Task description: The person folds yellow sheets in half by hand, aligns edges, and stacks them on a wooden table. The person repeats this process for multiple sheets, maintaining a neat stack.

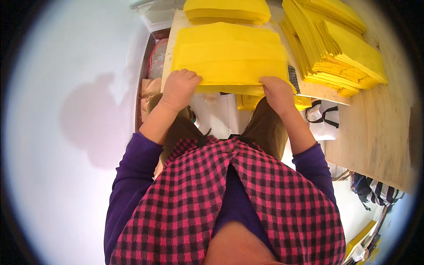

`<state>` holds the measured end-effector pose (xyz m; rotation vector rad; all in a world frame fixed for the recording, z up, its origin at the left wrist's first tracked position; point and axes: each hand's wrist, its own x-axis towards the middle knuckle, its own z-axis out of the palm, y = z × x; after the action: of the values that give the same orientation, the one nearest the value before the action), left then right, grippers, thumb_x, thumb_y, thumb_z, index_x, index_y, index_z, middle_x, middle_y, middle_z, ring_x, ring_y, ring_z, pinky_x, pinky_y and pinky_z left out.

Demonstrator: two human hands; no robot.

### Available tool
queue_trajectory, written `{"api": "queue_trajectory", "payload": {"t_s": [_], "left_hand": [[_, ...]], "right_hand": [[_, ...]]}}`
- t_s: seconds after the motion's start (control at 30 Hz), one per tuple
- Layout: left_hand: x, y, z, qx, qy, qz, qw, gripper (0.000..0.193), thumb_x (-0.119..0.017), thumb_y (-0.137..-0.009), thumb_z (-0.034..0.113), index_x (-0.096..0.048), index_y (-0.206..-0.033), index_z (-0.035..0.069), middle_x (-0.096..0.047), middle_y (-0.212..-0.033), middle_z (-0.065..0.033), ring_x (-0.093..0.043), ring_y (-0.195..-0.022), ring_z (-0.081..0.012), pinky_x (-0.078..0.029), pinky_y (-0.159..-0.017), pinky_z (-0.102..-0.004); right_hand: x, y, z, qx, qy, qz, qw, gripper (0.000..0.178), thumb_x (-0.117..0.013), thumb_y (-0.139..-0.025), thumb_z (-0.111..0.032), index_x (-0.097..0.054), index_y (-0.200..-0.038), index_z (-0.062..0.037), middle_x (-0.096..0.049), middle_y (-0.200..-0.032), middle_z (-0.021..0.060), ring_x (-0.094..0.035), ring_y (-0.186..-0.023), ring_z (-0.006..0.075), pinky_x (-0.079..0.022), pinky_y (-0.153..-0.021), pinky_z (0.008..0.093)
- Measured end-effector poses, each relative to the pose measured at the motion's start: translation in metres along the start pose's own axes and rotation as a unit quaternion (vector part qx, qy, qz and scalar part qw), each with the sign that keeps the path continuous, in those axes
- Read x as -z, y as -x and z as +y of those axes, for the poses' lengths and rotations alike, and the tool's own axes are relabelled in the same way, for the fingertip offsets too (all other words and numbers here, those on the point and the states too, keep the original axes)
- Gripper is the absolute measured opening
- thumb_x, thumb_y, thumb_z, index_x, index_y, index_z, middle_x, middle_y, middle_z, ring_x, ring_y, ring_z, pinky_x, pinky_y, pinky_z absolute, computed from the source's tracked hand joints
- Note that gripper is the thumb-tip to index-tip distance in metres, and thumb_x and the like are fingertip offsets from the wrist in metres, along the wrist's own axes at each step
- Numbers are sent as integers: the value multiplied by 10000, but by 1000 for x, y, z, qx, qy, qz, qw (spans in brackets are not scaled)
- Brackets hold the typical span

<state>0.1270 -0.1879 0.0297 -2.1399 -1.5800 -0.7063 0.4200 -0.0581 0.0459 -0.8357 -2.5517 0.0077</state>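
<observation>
A stack of flat yellow cloth-like sheets (229, 57) lies in front of me on a pale wooden table, its near edge hanging slightly over the table's front. My left hand (180, 89) is closed on the left corner of the top yellow sheet's near edge. At the right corner of that same edge, my right hand (278, 94) pinches the sheet between thumb and fingers. Between the two hands the edge runs nearly straight. The fingertips underneath the sheet are hidden.
Behind it sits another yellow pile (227, 11). A tall, uneven heap of folded yellow pieces (335, 48) stands to the right on the wooden tabletop (362, 132). Below hangs a white bag with black handles (324, 119). A pale wall (75, 53) borders the left.
</observation>
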Motion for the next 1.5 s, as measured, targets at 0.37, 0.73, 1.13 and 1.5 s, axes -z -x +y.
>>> {"api": "queue_trajectory", "payload": {"t_s": [0.37, 0.73, 1.13, 1.5], "left_hand": [[22, 69, 70, 60, 15, 54, 997, 236, -598, -709, 83, -646, -938, 109, -627, -941, -10, -570, -900, -211, -411, -782, -366], [38, 87, 86, 72, 41, 65, 994, 255, -620, -737, 154, -658, -987, 117, -635, -1019, -20, -570, -969, -212, -397, -857, -385], [31, 109, 37, 266, 192, 155, 932, 225, -534, -898, 126, -611, -1067, -1, -639, -1009, -173, -595, -924, -333, -453, -833, -378], [-2, 84, 19, 391, 373, 150, 828, 302, -520, -906, 78, -565, -1198, 19, -575, -1024, -78, -538, -919, -138, -442, -810, -254]], "right_hand": [[15, 69, -25, 26, -17, 22, 999, 211, -587, -787, -50, -619, -990, -99, -658, -972, 111, -628, -901, 305, -510, -751, 379], [17, 103, -40, -8, -43, 41, 998, 274, -616, -739, 27, -651, -977, -105, -675, -993, 97, -634, -954, 291, -513, -811, 364], [35, 110, -41, 8, -101, -70, 992, 280, -697, -758, -73, -635, -1031, -56, -637, -1108, 126, -574, -1075, 305, -450, -919, 366], [29, 45, -25, 87, 6, -62, 994, 400, -660, -728, -41, -582, -1118, -83, -561, -1209, 102, -505, -1126, 304, -418, -949, 398]]}}
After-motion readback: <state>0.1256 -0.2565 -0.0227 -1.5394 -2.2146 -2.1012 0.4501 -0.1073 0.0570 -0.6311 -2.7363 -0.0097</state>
